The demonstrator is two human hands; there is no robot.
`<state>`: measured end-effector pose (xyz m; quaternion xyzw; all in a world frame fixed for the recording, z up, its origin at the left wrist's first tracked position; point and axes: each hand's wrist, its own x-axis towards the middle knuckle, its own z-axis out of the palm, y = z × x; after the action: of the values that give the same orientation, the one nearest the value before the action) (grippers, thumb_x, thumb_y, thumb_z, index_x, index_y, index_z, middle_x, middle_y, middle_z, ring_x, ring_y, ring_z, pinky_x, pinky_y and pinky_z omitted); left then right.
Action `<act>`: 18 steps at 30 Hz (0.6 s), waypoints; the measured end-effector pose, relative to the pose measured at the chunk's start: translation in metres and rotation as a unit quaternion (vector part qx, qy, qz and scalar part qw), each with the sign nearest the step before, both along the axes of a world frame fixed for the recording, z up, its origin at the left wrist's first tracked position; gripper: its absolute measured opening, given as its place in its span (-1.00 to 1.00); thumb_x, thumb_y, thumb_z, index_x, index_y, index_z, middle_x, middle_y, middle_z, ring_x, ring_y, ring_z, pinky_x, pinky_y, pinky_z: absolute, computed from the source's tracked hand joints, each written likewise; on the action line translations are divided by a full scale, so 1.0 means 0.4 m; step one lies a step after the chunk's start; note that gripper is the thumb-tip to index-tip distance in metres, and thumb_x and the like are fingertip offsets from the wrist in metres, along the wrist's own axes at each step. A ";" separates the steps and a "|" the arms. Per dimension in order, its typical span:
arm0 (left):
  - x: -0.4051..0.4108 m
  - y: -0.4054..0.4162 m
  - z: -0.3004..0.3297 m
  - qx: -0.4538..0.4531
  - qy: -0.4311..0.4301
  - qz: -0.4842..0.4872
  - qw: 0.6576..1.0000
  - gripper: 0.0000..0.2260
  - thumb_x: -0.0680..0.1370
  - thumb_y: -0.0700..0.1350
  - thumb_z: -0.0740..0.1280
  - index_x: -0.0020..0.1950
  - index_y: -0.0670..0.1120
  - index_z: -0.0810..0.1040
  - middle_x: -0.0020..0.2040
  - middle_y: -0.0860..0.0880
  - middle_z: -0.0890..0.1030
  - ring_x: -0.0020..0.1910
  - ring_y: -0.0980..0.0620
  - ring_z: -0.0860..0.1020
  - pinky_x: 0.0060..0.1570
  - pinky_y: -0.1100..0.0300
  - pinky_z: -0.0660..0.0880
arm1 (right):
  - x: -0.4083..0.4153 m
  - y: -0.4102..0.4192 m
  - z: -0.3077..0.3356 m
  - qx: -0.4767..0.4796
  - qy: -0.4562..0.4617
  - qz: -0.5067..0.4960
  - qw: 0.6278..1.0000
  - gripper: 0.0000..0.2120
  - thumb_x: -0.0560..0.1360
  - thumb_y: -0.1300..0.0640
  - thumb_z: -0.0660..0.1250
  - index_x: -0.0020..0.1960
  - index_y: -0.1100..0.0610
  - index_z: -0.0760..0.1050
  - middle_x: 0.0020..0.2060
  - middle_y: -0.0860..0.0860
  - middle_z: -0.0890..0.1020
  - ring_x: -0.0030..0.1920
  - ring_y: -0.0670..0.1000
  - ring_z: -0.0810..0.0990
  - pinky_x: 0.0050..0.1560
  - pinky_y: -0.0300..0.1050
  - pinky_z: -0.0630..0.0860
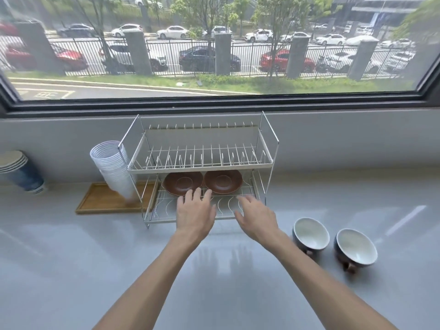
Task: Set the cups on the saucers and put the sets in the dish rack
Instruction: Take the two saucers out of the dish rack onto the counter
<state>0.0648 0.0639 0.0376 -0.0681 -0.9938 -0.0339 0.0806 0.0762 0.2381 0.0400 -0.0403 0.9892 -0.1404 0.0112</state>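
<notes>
Two brown saucers, one on the left (182,183) and one on the right (223,181), lie side by side on the lower shelf of a two-tier wire dish rack (202,163). Two dark blue cups with white insides, the nearer-left one (310,233) and the right one (356,246), stand upright on the counter to the right of the rack. My left hand (195,210) reaches over the lower shelf's front, fingers spread, fingertips at the left saucer's near edge. My right hand (256,214) hovers open just in front of the right saucer. Neither hand holds anything.
A leaning stack of clear plastic cups (112,167) stands on a wooden tray (102,198) left of the rack. Stacked blue paper cups (21,170) lie at the far left. The pale grey counter (214,270) runs under a wide window.
</notes>
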 end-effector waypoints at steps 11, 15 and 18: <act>-0.111 0.021 -0.121 0.095 -0.010 0.052 0.994 -0.54 0.55 0.08 0.35 0.41 -0.06 0.51 0.38 -0.15 0.55 0.35 -0.17 0.51 0.18 -0.10 0.50 | -0.144 -0.034 -0.101 -0.045 0.091 -0.018 0.995 -0.47 0.65 -0.06 0.19 0.56 0.09 0.25 0.56 0.16 0.26 0.53 0.16 0.30 0.44 0.08 0.35; -0.160 0.031 -0.143 0.158 -0.050 0.084 0.983 -0.49 0.62 0.13 0.18 0.53 -0.03 0.33 0.47 -0.09 0.44 0.40 -0.10 0.44 0.27 -0.03 0.42 | -0.214 -0.030 -0.129 -0.036 0.103 -0.032 0.993 -0.51 0.61 -0.05 0.25 0.48 0.14 0.36 0.44 0.19 0.43 0.40 0.20 0.45 0.32 0.09 0.46; -0.202 0.030 -0.168 0.231 -0.091 0.118 0.962 -0.49 0.64 0.12 0.15 0.56 -0.03 0.26 0.46 -0.06 0.44 0.36 -0.11 0.46 0.28 -0.01 0.38 | -0.278 -0.036 -0.155 -0.015 0.087 -0.033 0.996 -0.59 0.60 -0.06 0.25 0.35 0.16 0.44 0.18 0.16 0.56 0.19 0.21 0.56 0.11 0.06 0.53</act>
<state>-0.0160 0.0758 -0.0295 0.0738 -0.9631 -0.2586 0.0070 -0.0351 0.2238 -0.0221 -0.0201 0.9849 -0.1518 -0.0806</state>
